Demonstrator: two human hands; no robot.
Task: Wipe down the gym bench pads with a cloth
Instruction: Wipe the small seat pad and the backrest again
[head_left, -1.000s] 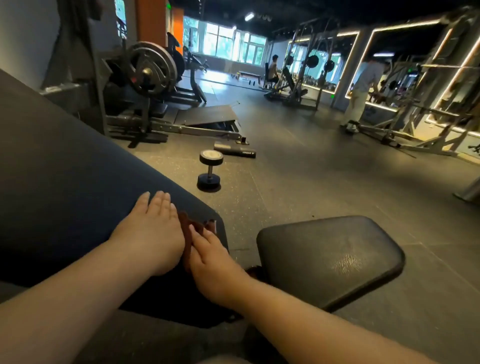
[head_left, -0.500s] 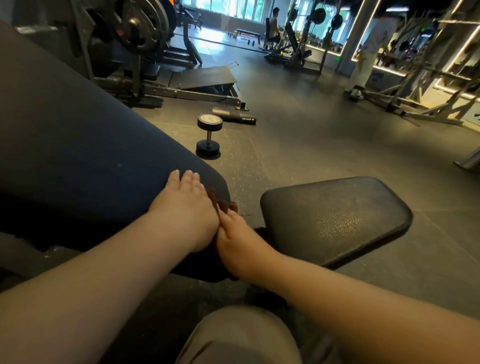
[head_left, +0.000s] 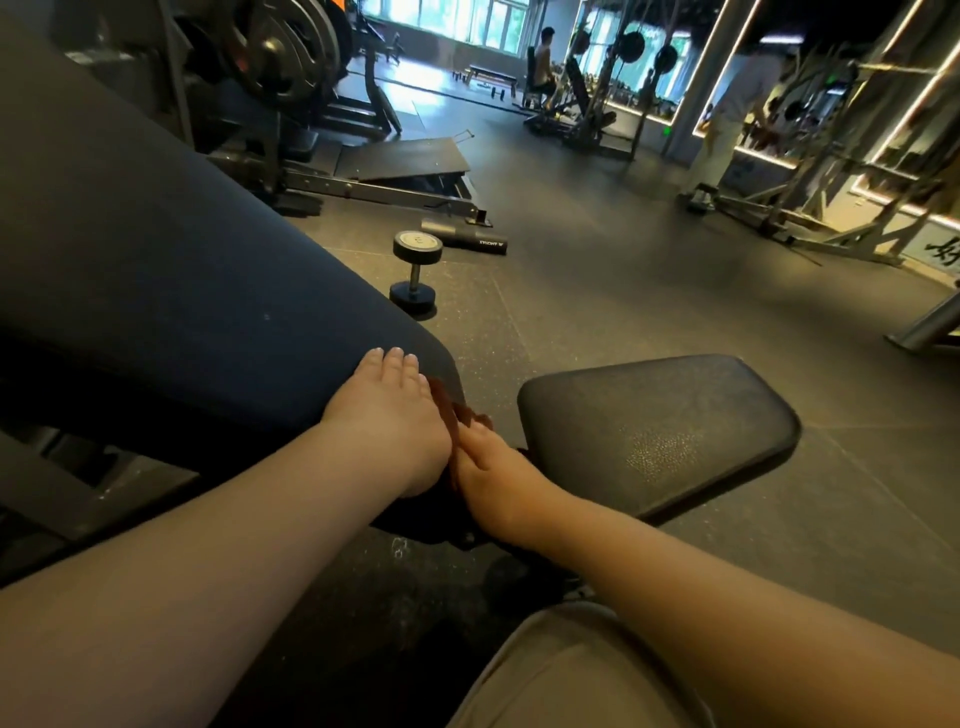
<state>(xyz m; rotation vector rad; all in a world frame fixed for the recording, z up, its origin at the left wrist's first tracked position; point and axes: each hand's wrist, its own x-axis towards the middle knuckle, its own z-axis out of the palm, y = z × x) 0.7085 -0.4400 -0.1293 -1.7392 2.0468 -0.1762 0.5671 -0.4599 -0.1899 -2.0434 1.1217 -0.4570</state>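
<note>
L hand lies flat on the low end of the big back pad, fingers straight, not curled round anything. It pushes down so the rubbing has some weight behind it. R hand is right next to it and touching it. Its fingers are stretched out too, laid on the cloth. Can't see the R thumb.

The cloth is a small dark red-brown rag. It's squashed btw the two hands at the pad's end corner & mostly hidden, only a bit pokes out. Two hands on one small rag prob. means it won't slip or bunch up on the smooth pad.

The seat pad sits just to the right, a gap apart from the back pad. No hand or cloth is on it. It has a shiny worn patch in the middle. I think that pad is left to do, and it's an easy reach from here.

A dumbbell stands on the floor behind, w/ a black roller near it. Neither is in the way.
</note>
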